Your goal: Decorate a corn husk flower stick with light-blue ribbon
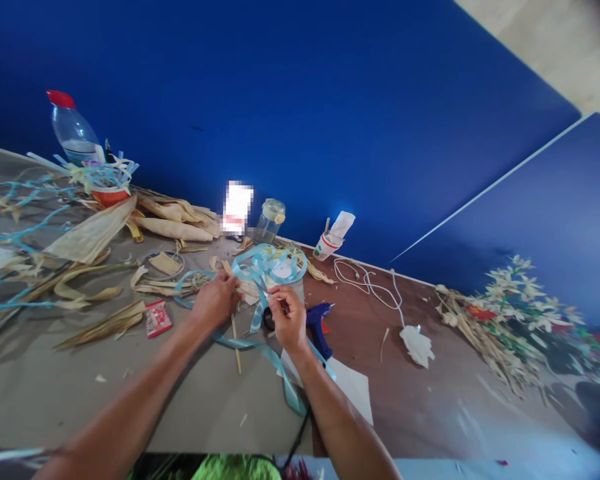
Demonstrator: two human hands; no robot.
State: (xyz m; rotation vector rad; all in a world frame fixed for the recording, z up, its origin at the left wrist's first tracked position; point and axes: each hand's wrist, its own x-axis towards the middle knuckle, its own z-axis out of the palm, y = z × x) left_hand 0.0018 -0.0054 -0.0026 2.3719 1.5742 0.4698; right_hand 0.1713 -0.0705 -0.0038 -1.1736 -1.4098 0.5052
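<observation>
Near the middle of the table, my left hand (pixel 217 302) is closed at the edge of some pale husk pieces; what its fingers pinch is too small to make out. My right hand (pixel 289 317) is closed around scissors (pixel 267 295), whose blades point up and left toward my left hand. Just beyond both hands lies a loose coil of light blue ribbon (pixel 250 262), and a length of it trails under my right wrist. A thin stick (pixel 236 343) rests below my left hand. Beside my right hand is a blue glue gun (pixel 321 330).
Dried husks (pixel 175 229) and a red packet (pixel 158 319) lie left. A bottle (pixel 75 133), a glass jar (pixel 269 221) and a paper cup (pixel 327 246) stand at the back. White cable (pixel 370 283) and flower bundles (pixel 525 300) are right.
</observation>
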